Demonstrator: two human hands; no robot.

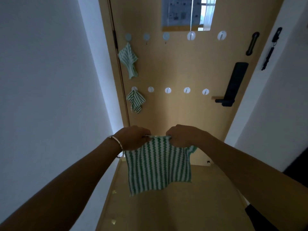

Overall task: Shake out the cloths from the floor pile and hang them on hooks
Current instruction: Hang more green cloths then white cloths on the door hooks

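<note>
Head view: both hands (133, 138) (181, 135) pinch striped cloth (158, 165) before door hooks (168, 90).

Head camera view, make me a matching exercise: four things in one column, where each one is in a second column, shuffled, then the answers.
Column one:
1. held cloth
2. upper hung cloth
3. lower hung cloth
4. door handle

Column two:
A. on the leftmost bottom-row hook
B. on the right side of the door
C. gripped along its top edge by the left hand and the right hand
D. on the leftmost top-row hook

Pairs: 1-C, 2-D, 3-A, 4-B.
</note>
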